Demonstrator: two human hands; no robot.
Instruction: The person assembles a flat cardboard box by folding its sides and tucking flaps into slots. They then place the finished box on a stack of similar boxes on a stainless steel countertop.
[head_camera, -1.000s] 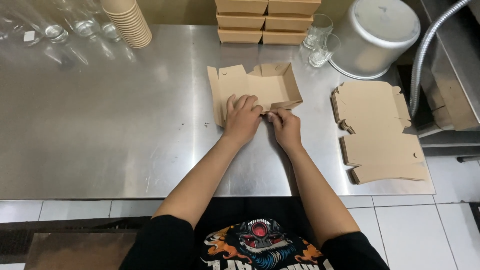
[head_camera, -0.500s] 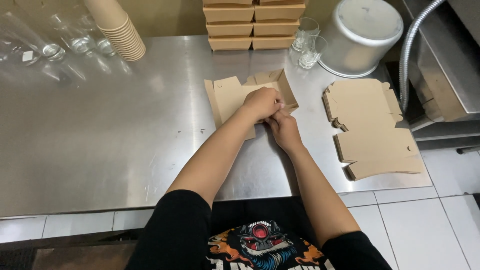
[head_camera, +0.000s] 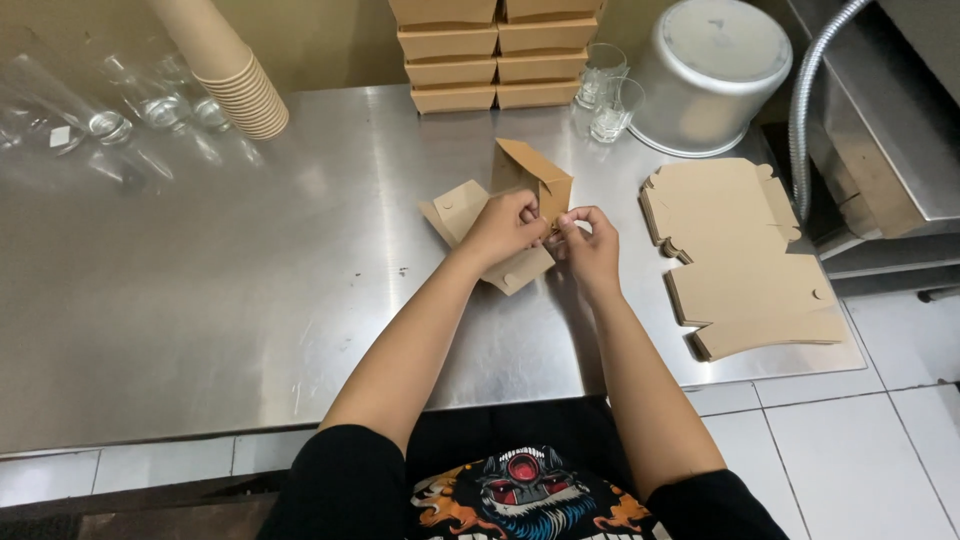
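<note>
A partly folded brown cardboard box (head_camera: 524, 178) is tilted up off the steel table (head_camera: 250, 300) near its middle. My left hand (head_camera: 507, 227) grips the box's near side, fingers pinching a flap. My right hand (head_camera: 588, 243) pinches the same corner from the right, fingertips nearly touching those of the left. One box wall stands upright behind my fingers; the flat lid part lies on the table under my left hand.
A stack of flat unfolded box blanks (head_camera: 745, 255) lies at the right. Finished boxes (head_camera: 495, 55) are stacked at the back. Two glasses (head_camera: 607, 92) and a round metal pot (head_camera: 710, 70) stand back right. Paper cups (head_camera: 228, 70) and clear glasses (head_camera: 110, 115) sit back left.
The box has been lifted and turned from lying flat to tilted with one wall up. Both hands moved together onto one corner of it.
</note>
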